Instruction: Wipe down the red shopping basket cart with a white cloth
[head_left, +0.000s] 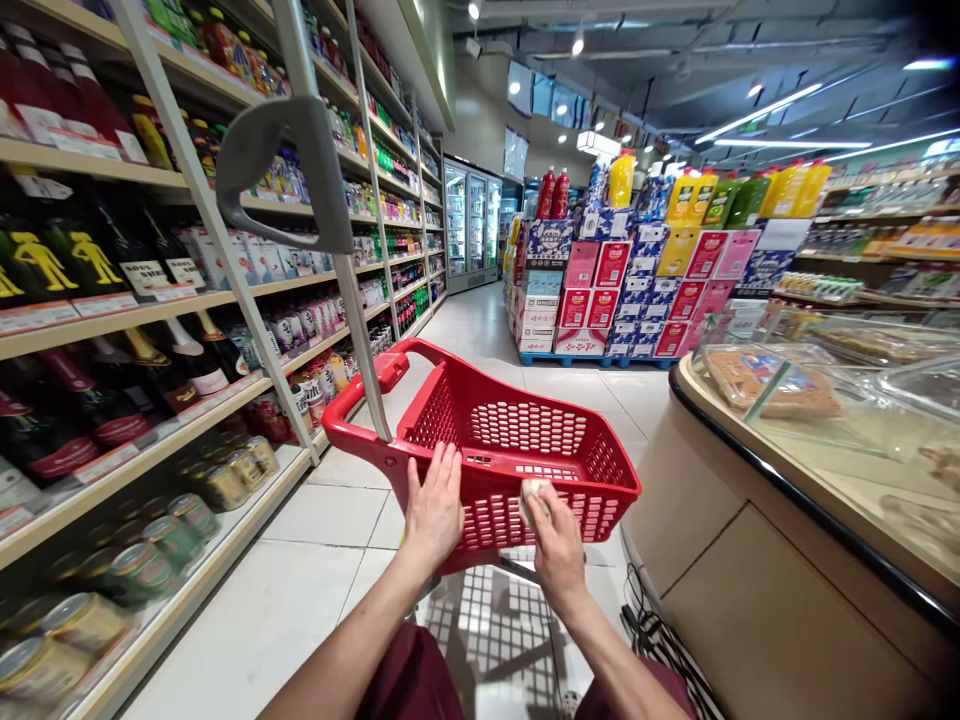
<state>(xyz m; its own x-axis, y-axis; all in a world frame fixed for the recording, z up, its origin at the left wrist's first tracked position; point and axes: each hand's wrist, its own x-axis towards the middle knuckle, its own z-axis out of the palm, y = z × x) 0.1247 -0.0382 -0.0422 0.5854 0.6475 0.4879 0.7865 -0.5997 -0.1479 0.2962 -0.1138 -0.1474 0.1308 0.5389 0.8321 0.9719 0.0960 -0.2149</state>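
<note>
In front of me stands a red plastic shopping cart (525,425) with perforated basket walls, side-on to my knees. My left hand (435,505) rests flat on the near rim by the handle end, fingers stretched out. Farther right, my right hand (556,545) grips a crumpled whitish cloth (534,490) against the near side wall and rim. A metal pole (364,350) rises from the cart's near corner, with a grey plastic handle (330,175) on it. Inside the basket I see only its red floor and walls.
Shelves (150,480) of bottles and cans line the left. Ahead, stacked drink cartons (592,290) stand on a blue pallet (555,357). To the right is a rounded counter (750,520) with glass and packaged food; black cables (656,640) lie at its foot.
</note>
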